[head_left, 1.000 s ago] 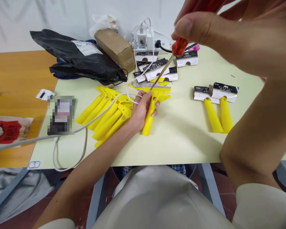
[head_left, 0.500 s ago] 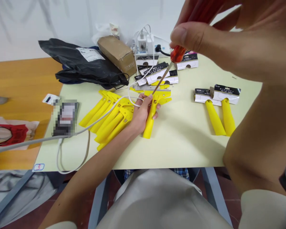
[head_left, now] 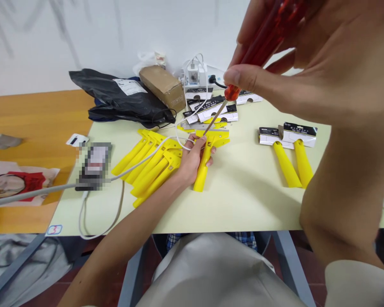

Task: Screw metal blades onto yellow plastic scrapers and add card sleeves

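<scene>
Currently, left hand [head_left: 188,160] is clamping the yellow scraper [head_left: 206,153] — right hand [head_left: 275,64], gripping the screwdriver [head_left: 240,81], is driving its head screw.

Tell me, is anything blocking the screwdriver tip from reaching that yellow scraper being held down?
Nothing visible blocks it. The right hand holds the screwdriver, whose shaft runs straight down to the head of the yellow scraper that the left hand grips. A white cable loops beside it.

Yellow scraper [head_left: 204,164]; red-handled screwdriver [head_left: 233,90]; pale green table [head_left: 243,187]; black bag [head_left: 121,100].
</scene>
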Demonstrator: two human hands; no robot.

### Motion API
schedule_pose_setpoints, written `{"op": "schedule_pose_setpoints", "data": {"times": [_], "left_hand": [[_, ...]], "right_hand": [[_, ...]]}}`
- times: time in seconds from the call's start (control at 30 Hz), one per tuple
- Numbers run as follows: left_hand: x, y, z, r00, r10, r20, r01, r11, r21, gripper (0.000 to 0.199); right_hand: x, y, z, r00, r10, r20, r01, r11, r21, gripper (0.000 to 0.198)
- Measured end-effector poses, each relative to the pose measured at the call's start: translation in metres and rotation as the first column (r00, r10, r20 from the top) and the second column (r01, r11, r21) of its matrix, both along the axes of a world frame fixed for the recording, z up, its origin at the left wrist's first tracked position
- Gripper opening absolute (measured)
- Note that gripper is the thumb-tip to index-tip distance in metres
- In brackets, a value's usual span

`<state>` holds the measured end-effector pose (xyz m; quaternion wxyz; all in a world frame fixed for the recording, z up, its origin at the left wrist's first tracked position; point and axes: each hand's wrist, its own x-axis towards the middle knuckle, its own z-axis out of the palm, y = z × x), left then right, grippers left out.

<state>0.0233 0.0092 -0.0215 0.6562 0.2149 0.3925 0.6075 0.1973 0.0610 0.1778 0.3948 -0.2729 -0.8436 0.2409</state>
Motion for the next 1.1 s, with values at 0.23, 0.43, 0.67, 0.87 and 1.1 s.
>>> {"op": "schedule_pose_setpoints", "data": {"times": [0.23,0.43,0.67,0.87,1.1], "left_hand": [[0.002,-0.001,-0.001,0.999,0.026,-0.019,-0.026,1.0,0.006,0.048],[0.007,-0.006,0.007,0.998,0.057,-0.009,-0.057,0.998,0.034,0.051],[0.014,-0.026,0.035,0.99,0.143,0.009,-0.144,0.988,0.061,0.047],[0.024,-0.072,0.045,0.985,0.147,-0.09,-0.139,0.986,0.088,0.047],[0.007,-0.137,0.041,0.961,0.087,-0.263,-0.071,0.995,0.071,0.036]], "right_hand": [[0.005,0.006,0.007,0.969,-0.14,0.203,0.076,0.953,0.294,0.021],[0.005,-0.003,0.013,0.964,-0.128,0.233,0.047,0.945,0.323,0.022],[0.018,-0.014,0.024,0.965,-0.175,0.193,0.087,0.915,0.394,0.031],[0.029,-0.031,0.034,0.982,-0.135,0.134,0.074,0.919,0.387,0.027],[0.017,-0.044,0.03,0.992,0.034,0.122,-0.076,0.928,0.364,0.037]]}}
